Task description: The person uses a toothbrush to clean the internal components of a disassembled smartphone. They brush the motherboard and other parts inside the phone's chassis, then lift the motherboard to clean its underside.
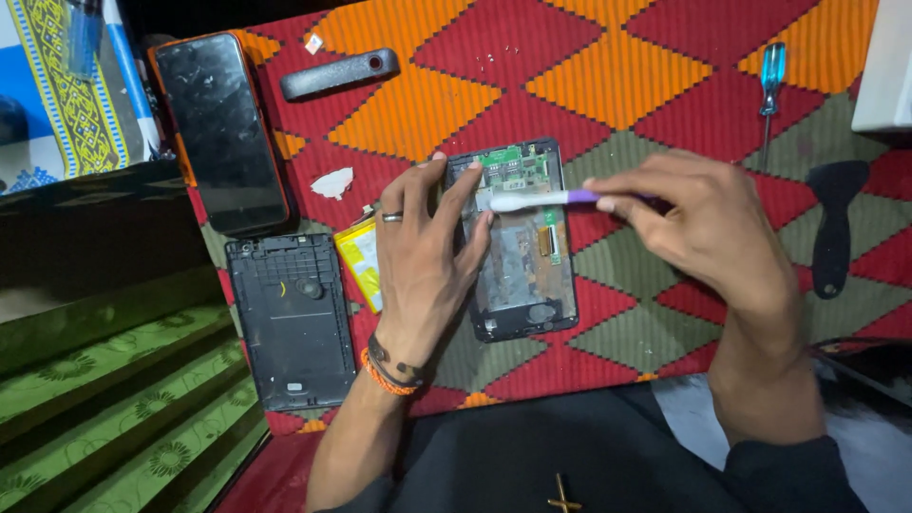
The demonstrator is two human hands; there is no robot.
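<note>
Between the two hands sits an opened phone, back off and circuit board showing, flat on a red and orange patterned cloth. Left hand is spread with fingertips pressing on the phone's left edge, looks like it's just pinning it so it won't slide. Right hand pinches a white and purple brush by the handle, its tip resting on the upper part of the board, held low and sideways so the head reaches in. Just left of the left hand are a yellow battery and the black back cover, parked close by. A screwdriver lies beyond the right hand, well apart.
</note>
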